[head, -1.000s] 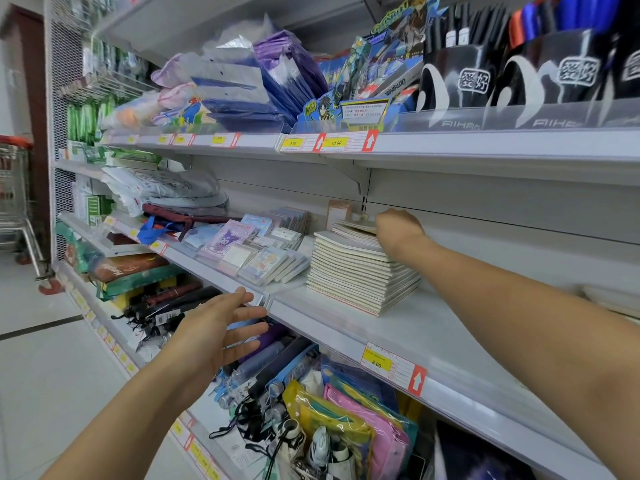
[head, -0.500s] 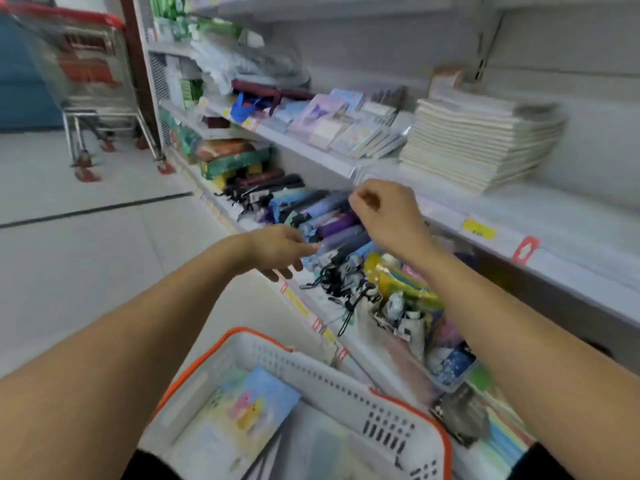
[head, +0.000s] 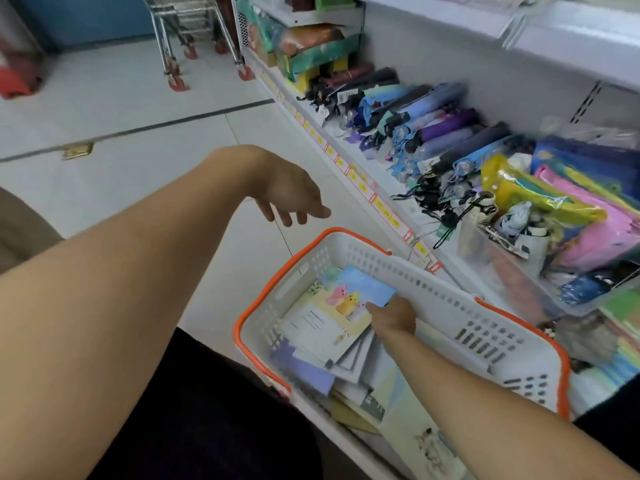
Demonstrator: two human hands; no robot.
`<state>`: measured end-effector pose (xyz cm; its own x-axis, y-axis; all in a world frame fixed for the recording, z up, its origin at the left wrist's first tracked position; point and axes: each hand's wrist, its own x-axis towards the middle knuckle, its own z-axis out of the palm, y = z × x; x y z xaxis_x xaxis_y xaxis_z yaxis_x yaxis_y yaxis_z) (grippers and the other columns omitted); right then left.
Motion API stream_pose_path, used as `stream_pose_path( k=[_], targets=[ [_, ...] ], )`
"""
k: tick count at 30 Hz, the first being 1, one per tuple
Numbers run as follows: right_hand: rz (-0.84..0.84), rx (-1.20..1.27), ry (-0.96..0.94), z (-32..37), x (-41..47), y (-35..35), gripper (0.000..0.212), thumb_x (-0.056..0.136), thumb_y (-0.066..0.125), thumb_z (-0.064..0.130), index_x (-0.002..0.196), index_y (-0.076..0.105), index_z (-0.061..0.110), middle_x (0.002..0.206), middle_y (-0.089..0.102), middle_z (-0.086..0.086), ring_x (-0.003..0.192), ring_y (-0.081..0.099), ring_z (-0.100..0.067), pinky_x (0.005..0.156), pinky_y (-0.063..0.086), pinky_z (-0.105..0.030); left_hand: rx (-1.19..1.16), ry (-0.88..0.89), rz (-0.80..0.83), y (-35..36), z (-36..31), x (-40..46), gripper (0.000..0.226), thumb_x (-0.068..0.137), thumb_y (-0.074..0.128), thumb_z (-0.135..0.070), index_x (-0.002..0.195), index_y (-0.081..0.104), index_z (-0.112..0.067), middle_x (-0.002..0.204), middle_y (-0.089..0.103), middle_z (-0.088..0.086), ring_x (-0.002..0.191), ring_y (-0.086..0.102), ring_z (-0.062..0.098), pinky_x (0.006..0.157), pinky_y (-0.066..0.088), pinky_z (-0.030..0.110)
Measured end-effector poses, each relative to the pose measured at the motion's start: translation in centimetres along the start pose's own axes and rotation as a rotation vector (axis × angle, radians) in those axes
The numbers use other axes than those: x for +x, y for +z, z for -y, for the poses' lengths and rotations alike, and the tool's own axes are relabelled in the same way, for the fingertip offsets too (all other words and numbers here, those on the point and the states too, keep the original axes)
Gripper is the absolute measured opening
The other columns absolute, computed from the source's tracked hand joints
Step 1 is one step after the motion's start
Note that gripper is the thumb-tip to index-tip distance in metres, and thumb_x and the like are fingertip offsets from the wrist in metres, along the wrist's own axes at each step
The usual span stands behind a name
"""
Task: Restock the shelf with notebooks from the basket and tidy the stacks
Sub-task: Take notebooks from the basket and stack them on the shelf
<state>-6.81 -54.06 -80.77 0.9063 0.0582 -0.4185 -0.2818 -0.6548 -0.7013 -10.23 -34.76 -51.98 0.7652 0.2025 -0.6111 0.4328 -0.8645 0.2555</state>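
A white basket with an orange rim stands low in front of me, against the bottom shelf. Several notebooks lie loosely piled inside it. On top lies one with a blue and yellow cover showing pink and yellow animals. My right hand reaches into the basket, and its curled fingers pinch the right edge of that top notebook. Above the basket's far left corner my left hand hovers, fingers hanging loose and holding nothing. The notebook stack on the shelf is out of view.
The bottom shelf on the right holds a row of folded umbrellas and bright plastic pouches, with price labels along its edge. A shopping cart stands on the tiled floor at the far end.
My view has swung down from the shelf to the basket. The right hand left the shelf's notebook stack and dropped into the basket onto the top notebook. The left hand lowered.
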Motion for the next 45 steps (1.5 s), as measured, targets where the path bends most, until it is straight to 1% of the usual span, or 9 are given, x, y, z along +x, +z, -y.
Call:
stream_pose_path(
  k=[4, 7, 11, 14, 18, 22, 35, 41, 45],
  targets=[
    [-0.092, -0.059, -0.164, 0.8, 0.7, -0.9, 0.043, 0.091, 0.069, 0.019, 0.055, 0.045, 0.012, 0.052, 0.043, -0.003, 0.051, 0.043, -0.021, 0.053, 0.032, -0.027, -0.006, -0.021, 0.005, -0.2, 1.5, -0.2, 0.044, 0.095, 0.052, -0.050, 0.128, 0.056, -0.021, 0.115, 0.064, -0.004, 0.105, 0.065, 0.016, 0.096, 0.053, 0.039],
    [-0.022, 0.333, -0.149, 3.4, 0.3, -3.2, 0.021, 0.088, 0.068, 0.014, 0.077, 0.064, -0.003, 0.063, 0.055, -0.007, 0.062, 0.052, -0.019, 0.059, 0.039, -0.029, -0.062, -0.045, 0.002, -0.5, 2.2, -0.2, 0.058, 0.087, 0.064, -0.052, 0.133, 0.053, -0.018, 0.122, 0.061, -0.002, 0.110, 0.063, 0.017, 0.098, 0.052, 0.040],
    [0.242, 0.992, -0.159, 9.4, -3.2, -7.2, 0.023, 0.097, 0.058, 0.004, 0.077, 0.056, 0.017, 0.070, 0.064, 0.000, 0.054, 0.063, -0.014, 0.050, 0.053, -0.024, -0.082, -0.103, -0.050, -0.7, 2.4, -0.4, 0.100, 0.067, 0.071, -0.067, 0.144, 0.040, -0.012, 0.137, 0.051, 0.005, 0.119, 0.056, 0.024, 0.100, 0.050, 0.039],
    [0.420, 1.137, -0.198, 12.7, -4.5, -7.9, 0.013, 0.100, 0.057, 0.014, 0.088, 0.062, 0.013, 0.088, 0.073, -0.007, 0.070, 0.072, -0.018, 0.066, 0.061, -0.030, -0.228, -0.017, -0.024, -1.1, 2.2, -0.5, 0.067, 0.077, 0.073, -0.051, 0.130, 0.057, -0.013, 0.115, 0.070, 0.000, 0.105, 0.068, 0.022, 0.095, 0.054, 0.040],
    [0.425, 0.877, 0.084, 10.5, -3.4, -4.6, 0.045, 0.102, 0.047, 0.047, 0.097, 0.064, 0.005, 0.079, 0.074, -0.013, 0.067, 0.072, -0.028, 0.055, 0.059, -0.032, -0.199, 0.048, -0.103, -2.1, 1.6, -0.7, 0.024, 0.094, 0.065, -0.026, 0.114, 0.065, -0.014, 0.094, 0.077, 0.004, 0.084, 0.075, 0.023, 0.070, 0.062, 0.033],
    [0.244, 0.191, 0.223, 4.0, -3.0, 0.0, 0.038, 0.078, 0.082, 0.031, 0.097, 0.066, 0.001, 0.075, 0.068, -0.012, 0.045, 0.066, -0.025, 0.044, 0.056, -0.032, -0.064, 0.013, -0.156, -2.3, 1.3, -0.8, 0.025, 0.093, 0.065, -0.033, 0.112, 0.066, -0.017, 0.092, 0.076, 0.004, 0.081, 0.075, 0.023, 0.073, 0.061, 0.034],
    [0.115, -0.015, 0.092, 1.0, -0.1, 1.4, 0.029, 0.073, 0.087, 0.026, 0.081, 0.062, 0.014, 0.080, 0.072, -0.010, 0.061, 0.072, -0.025, 0.061, 0.061, -0.036, -0.103, -0.003, -0.135, -1.8, 2.5, -1.4, 0.021, 0.093, 0.066, -0.030, 0.110, 0.066, -0.019, 0.088, 0.077, 0.002, 0.076, 0.075, 0.020, 0.070, 0.062, 0.032],
    [0.233, 0.391, -0.235, 6.3, -1.9, -7.5, 0.018, 0.088, 0.068, 0.010, 0.074, 0.059, 0.002, 0.064, 0.053, -0.013, 0.045, 0.046, -0.015, 0.050, 0.036, -0.025, -0.079, -0.011, -0.148, -1.7, 2.8, -0.5, 0.022, 0.096, 0.060, -0.030, 0.111, 0.063, -0.016, 0.092, 0.075, 0.006, 0.080, 0.075, 0.024, 0.074, 0.062, 0.038],
    [0.242, 0.823, -0.365, 13.2, -2.5, -16.5, 0.017, 0.099, 0.055, 0.020, 0.090, 0.063, 0.008, 0.079, 0.067, -0.013, 0.064, 0.065, -0.023, 0.063, 0.053, -0.031, -0.183, 0.008, -0.341, -2.4, 2.3, -0.2, 0.023, 0.096, 0.054, -0.022, 0.114, 0.061, -0.009, 0.094, 0.071, 0.010, 0.081, 0.073, 0.028, 0.065, 0.061, 0.036]
  ],
)
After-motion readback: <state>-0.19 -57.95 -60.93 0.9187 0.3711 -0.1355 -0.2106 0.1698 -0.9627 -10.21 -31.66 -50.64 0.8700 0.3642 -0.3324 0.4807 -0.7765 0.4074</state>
